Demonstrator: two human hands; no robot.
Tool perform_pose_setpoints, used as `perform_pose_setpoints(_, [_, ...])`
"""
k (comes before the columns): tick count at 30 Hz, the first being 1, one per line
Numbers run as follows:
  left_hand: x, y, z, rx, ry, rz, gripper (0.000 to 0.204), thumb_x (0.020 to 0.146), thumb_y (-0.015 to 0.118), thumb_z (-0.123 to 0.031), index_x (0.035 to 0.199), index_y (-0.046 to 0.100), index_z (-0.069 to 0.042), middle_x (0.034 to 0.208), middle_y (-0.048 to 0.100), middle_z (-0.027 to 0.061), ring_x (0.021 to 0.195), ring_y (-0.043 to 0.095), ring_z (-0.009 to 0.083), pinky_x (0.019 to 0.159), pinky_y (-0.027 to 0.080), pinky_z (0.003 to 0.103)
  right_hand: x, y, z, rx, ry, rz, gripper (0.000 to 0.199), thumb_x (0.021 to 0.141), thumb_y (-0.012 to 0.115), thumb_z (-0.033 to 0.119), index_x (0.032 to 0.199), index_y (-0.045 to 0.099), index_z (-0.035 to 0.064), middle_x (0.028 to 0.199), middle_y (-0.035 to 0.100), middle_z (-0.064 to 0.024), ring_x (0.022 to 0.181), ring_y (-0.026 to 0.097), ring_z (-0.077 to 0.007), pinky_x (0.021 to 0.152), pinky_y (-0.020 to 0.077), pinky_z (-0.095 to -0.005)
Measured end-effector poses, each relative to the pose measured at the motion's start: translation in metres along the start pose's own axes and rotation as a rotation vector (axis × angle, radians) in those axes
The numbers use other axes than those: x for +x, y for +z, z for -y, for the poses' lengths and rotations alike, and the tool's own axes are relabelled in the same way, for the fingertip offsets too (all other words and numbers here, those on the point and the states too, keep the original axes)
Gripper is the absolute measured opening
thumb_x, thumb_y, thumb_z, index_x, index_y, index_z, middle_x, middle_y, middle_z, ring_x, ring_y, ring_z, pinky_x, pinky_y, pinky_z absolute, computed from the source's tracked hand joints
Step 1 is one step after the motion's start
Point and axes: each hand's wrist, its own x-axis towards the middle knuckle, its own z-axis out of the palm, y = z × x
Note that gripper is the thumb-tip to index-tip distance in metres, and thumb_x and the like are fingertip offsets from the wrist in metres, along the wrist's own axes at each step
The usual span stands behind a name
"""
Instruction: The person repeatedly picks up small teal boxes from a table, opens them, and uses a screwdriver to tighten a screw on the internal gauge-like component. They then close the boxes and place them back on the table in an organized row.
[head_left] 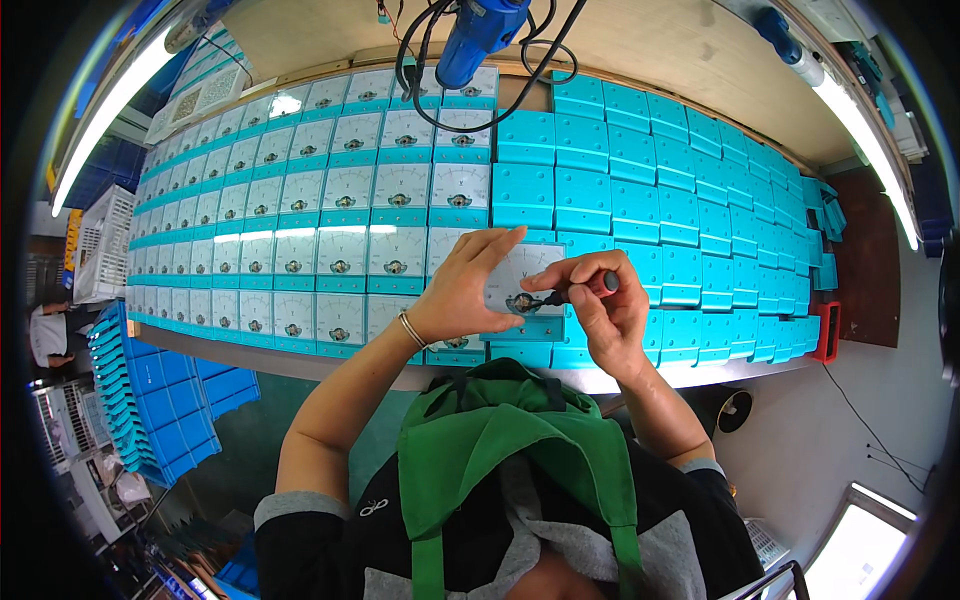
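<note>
A panel meter with a white dial face and turquoise base is in front of me, over the near edge of the rows. My left hand holds it from the left, fingers along the upper side and thumb by the lower edge. In my right hand is a small screwdriver with a dark handle, pinched between thumb and fingers. Its shaft points left to the metal movement at the lower middle of the dial. Whether the tip touches a screw is too small to tell.
Rows of similar open-faced meters cover the bench's left side. Turquoise covers fill the right. A blue power tool with looping black cable hangs above the far edge. Blue crates stand at left, near another person.
</note>
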Motion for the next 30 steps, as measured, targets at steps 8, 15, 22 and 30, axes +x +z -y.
perform_pose_setpoints(8, [0.002,0.0002,0.0022,-0.021,0.005,0.003,0.1,0.054,0.084,-0.03,0.14,0.036,-0.01,0.132,0.044,0.0151,0.12,0.044,0.0338,0.101,0.038,0.043,-0.0036,-0.0006,0.0007,-0.035,-0.018,-0.005,0.009,0.092,0.037,-0.005,0.1,0.039,-0.0006,0.101,0.059,-0.021,0.099,0.062,-0.0276,0.088,0.0491,-0.0397])
perform_pose_setpoints(15, [0.004,-0.0018,0.0,-0.005,-0.003,0.008,0.1,0.055,0.084,-0.029,0.14,0.037,-0.009,0.132,0.044,0.0151,0.12,0.044,0.0341,0.101,0.038,0.043,-0.0005,-0.003,0.0006,0.064,0.0,-0.074,0.012,0.092,0.036,-0.006,0.102,0.038,0.0,0.101,0.059,-0.0218,0.099,0.062,-0.0296,0.089,0.0492,-0.0422])
perform_pose_setpoints(22, [0.0041,0.0011,0.0011,-0.004,0.007,0.01,0.1,0.054,0.083,-0.029,0.14,0.036,-0.009,0.131,0.045,0.0154,0.118,0.045,0.0339,0.1,0.038,0.043,0.0002,-0.0043,-0.0026,-0.017,0.009,-0.004,0.011,0.093,0.038,-0.006,0.101,0.038,0.0007,0.103,0.06,-0.0219,0.1,0.062,-0.0258,0.088,0.0484,-0.0369])
perform_pose_setpoints(30, [0.0022,0.003,0.0003,0.001,-0.004,0.012,0.1,0.054,0.083,-0.03,0.14,0.036,-0.008,0.13,0.046,0.0161,0.118,0.045,0.0338,0.101,0.038,0.043,0.0001,-0.0014,-0.0008,-0.043,0.027,-0.034,0.011,0.092,0.039,-0.007,0.099,0.039,0.0015,0.101,0.061,-0.0198,0.098,0.062,-0.0234,0.082,0.0495,-0.0325])
